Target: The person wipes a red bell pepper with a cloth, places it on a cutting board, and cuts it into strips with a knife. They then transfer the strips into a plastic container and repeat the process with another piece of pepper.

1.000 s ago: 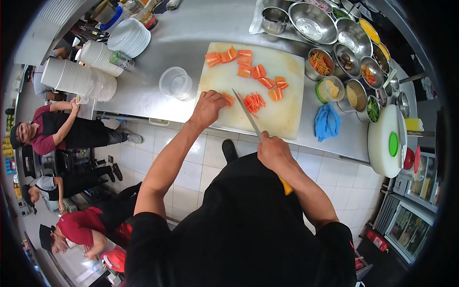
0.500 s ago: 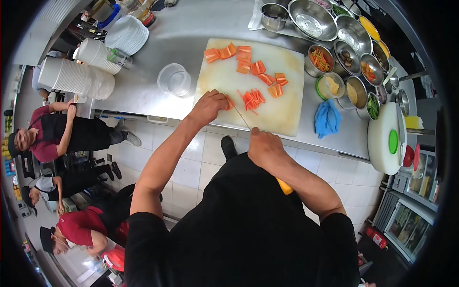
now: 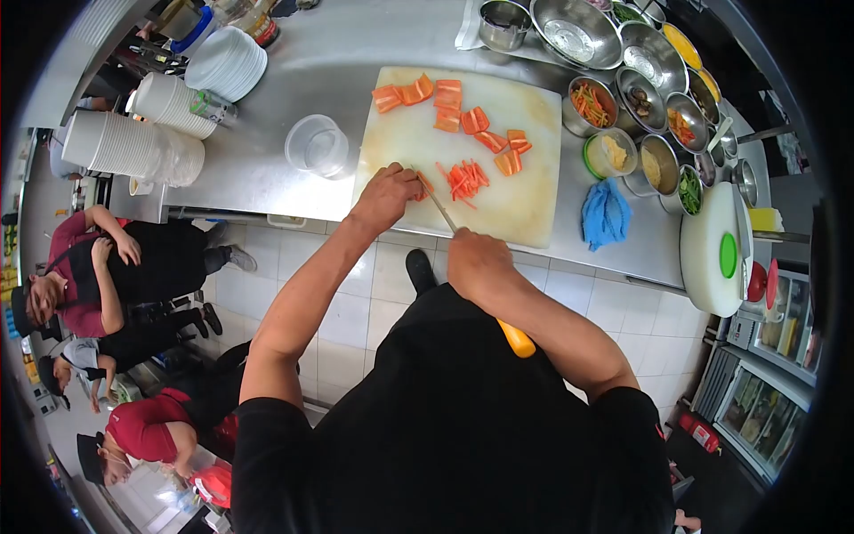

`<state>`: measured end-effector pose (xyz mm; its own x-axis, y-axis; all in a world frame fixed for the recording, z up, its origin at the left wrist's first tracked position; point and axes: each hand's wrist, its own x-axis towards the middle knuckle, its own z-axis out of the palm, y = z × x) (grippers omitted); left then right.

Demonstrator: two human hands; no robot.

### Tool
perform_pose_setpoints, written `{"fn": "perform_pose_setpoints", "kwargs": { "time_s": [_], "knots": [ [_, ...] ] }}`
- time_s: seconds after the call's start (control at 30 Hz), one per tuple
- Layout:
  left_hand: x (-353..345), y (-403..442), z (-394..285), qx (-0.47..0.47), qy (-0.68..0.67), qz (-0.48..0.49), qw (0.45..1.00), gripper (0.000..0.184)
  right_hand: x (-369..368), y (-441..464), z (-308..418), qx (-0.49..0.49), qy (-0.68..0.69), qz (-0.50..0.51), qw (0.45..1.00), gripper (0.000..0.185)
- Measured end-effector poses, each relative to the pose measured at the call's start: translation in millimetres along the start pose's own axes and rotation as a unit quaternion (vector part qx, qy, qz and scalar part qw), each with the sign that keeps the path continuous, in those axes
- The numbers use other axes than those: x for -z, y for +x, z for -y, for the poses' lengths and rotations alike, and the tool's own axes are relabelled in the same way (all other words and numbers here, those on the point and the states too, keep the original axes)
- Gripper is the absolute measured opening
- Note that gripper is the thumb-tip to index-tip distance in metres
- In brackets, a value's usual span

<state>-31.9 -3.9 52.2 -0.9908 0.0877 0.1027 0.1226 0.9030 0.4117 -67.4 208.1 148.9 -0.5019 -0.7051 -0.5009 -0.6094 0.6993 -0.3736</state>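
My right hand (image 3: 480, 264) is closed around a knife, its narrow blade (image 3: 439, 203) slanting over the near edge of the white cutting board (image 3: 525, 209). My left hand (image 3: 388, 198) presses a piece of red pepper (image 3: 423, 185) onto the board, fingers bent, beside the blade. Just right of the blade lies a small heap of thin pepper strips (image 3: 464, 181). Several wider pepper pieces (image 3: 447, 105) are spread across the far half of the board. A yellow handle end (image 3: 515, 339) shows below my right forearm; whether it belongs to the knife I cannot tell.
A clear plastic tub (image 3: 317, 146) stands left of the board. To the right are a crumpled blue cloth (image 3: 606, 214) and several metal bowls (image 3: 576, 34) of cut food. Stacked white containers (image 3: 124, 147) fill the left end. Co-workers (image 3: 147, 258) stand at far left.
The knife's blade has shifted slightly, now nearer my left fingertips. My right hand has moved a little left and up. The view has shifted slightly, and one co-worker's arms have moved.
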Motion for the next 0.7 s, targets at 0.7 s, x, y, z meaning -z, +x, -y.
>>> {"fn": "perform_pose_setpoints", "kwargs": {
  "time_s": [0.7],
  "knots": [
    [-5.8, -5.5, 2.0, 0.008, -0.022, -0.04, 0.999, 0.023, -4.5, -42.4, -24.6, -0.031, 0.002, 0.03, 0.999, 0.019]
  ]
}}
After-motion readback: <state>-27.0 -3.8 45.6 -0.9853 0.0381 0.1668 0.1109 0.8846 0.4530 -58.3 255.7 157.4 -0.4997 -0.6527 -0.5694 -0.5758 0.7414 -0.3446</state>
